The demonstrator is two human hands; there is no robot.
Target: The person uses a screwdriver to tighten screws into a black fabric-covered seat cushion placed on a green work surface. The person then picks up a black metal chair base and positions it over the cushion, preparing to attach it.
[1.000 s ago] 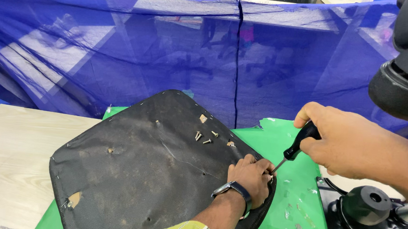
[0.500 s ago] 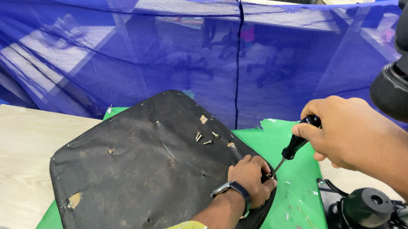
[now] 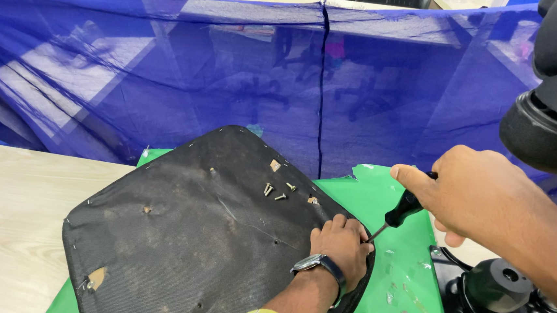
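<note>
Screwdriver position has changed over the last second: the right hand has lifted the black handle up and toward the right, so the shaft now slopes more steeply down and left, with the tip meeting the right edge of the seat pad. The right hand is clamped around the handle, thumb laid along its top. The left hand has stayed in place, fingers curled together over the pad's right rim just beside the tip; whether it pinches a small part there cannot be told.

The seat pad lies upside down, its black underside up, across the middle of the scene. Its near and right portions rest on a green sheet; its left portion overhangs the pale wooden worktop.

Judgement: the steeper tool angle with the pad unmoved suggests that prying or driving at the rim is in progress at one spot, and that the left hand serves as a brace and guide.

Three loose screws lie on the pad toward its far side, well apart from both hands. A black metal chair mechanism sits at the near right, beside the green sheet. A blue mesh curtain hangs across the far side.
</note>
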